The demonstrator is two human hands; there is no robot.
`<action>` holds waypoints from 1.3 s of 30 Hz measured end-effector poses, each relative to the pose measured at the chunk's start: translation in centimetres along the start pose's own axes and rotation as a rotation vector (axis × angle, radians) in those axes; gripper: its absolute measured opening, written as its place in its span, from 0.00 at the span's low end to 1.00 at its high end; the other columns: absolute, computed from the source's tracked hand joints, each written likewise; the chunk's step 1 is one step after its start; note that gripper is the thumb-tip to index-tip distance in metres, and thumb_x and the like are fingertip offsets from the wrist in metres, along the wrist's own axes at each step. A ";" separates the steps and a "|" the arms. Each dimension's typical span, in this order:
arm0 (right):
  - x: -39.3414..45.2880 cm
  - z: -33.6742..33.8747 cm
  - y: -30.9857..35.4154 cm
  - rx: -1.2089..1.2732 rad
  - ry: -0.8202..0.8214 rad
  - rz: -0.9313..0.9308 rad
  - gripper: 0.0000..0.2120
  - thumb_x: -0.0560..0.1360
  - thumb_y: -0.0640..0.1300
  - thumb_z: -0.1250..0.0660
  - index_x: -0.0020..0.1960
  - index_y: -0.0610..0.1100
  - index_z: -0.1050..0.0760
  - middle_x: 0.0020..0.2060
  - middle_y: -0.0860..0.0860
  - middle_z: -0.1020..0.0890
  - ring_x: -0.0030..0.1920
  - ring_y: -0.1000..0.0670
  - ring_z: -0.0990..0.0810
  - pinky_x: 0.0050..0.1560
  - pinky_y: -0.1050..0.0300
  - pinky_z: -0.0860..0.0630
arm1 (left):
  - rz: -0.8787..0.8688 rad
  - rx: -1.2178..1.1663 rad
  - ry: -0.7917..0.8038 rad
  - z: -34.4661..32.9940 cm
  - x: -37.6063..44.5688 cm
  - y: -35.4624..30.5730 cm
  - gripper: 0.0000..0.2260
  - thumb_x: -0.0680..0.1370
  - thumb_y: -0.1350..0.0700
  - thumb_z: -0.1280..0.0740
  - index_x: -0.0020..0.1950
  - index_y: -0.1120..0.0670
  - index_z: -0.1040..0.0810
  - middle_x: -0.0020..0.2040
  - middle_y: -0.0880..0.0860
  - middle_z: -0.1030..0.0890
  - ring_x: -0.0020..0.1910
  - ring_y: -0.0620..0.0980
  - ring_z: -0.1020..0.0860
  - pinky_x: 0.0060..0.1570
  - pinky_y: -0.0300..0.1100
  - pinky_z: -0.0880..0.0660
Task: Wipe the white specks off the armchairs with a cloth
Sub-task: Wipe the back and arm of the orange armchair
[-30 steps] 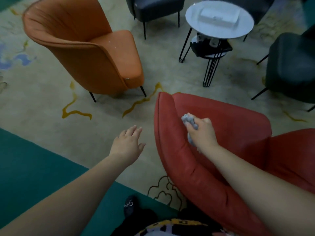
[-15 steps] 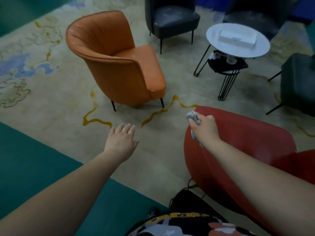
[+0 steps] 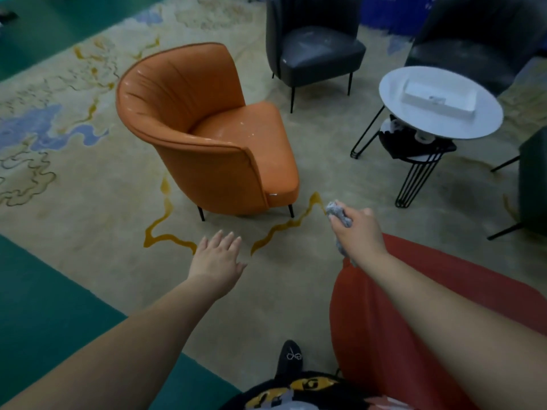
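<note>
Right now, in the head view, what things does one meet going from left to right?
orange armchair → left hand → cloth in the right hand → white round table

1. Big patterned carpet covers the floor: mostly beige, with wavy yellow lines, a blue patch over on the left and teal green along the near edge.
2. Round white side table on thin black wire legs, upper right.
3. A white rectangular box sits on top of it.
4. There's a lower shelf under the tabletop with some small stuff on it, too dark to make out.
5. One dark shoe with a little emblem, bottom centre.
</note>
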State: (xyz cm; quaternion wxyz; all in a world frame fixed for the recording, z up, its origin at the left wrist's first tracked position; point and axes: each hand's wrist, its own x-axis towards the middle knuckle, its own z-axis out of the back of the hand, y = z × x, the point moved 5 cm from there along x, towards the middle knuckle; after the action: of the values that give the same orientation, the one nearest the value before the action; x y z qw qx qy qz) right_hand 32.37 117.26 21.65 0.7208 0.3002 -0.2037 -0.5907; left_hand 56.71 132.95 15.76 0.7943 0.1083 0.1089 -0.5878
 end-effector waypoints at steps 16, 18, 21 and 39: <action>20.3 -2.8 0.5 0.048 -0.052 -0.103 0.19 0.76 0.52 0.34 0.66 0.54 0.25 0.49 0.47 0.30 0.43 0.54 0.27 0.47 0.68 0.37 | -0.161 0.003 -0.024 6.9 21.7 0.4 0.30 0.81 0.40 0.49 0.79 0.52 0.49 0.80 0.50 0.50 0.78 0.51 0.56 0.75 0.52 0.57; 23.5 -2.2 0.6 0.017 -0.078 -0.123 0.19 0.76 0.52 0.35 0.67 0.55 0.26 0.48 0.48 0.31 0.38 0.58 0.31 0.46 0.67 0.37 | -0.179 0.030 -0.050 8.5 25.8 1.0 0.30 0.81 0.39 0.49 0.79 0.52 0.49 0.79 0.50 0.49 0.78 0.51 0.56 0.75 0.51 0.57; 28.1 -1.5 0.7 0.014 -0.103 -0.133 0.18 0.76 0.52 0.36 0.66 0.54 0.25 0.50 0.46 0.29 0.35 0.60 0.30 0.45 0.65 0.34 | -0.205 0.063 -0.032 10.3 31.4 1.4 0.30 0.81 0.40 0.49 0.79 0.52 0.49 0.79 0.51 0.49 0.78 0.52 0.55 0.75 0.51 0.57; 60.7 5.6 -5.0 -0.016 -0.005 -0.029 0.17 0.76 0.52 0.35 0.65 0.55 0.25 0.47 0.47 0.30 0.34 0.60 0.27 0.33 0.73 0.34 | 0.039 -0.062 0.107 14.9 60.0 -6.8 0.30 0.81 0.38 0.49 0.79 0.50 0.50 0.79 0.50 0.47 0.77 0.52 0.48 0.74 0.52 0.51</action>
State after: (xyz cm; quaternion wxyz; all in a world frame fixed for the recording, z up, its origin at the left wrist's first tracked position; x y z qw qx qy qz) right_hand 38.41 56.42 18.69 0.7139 0.2961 -0.1963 -0.6035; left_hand 67.96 71.90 11.61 0.8017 0.1170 0.1673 -0.5617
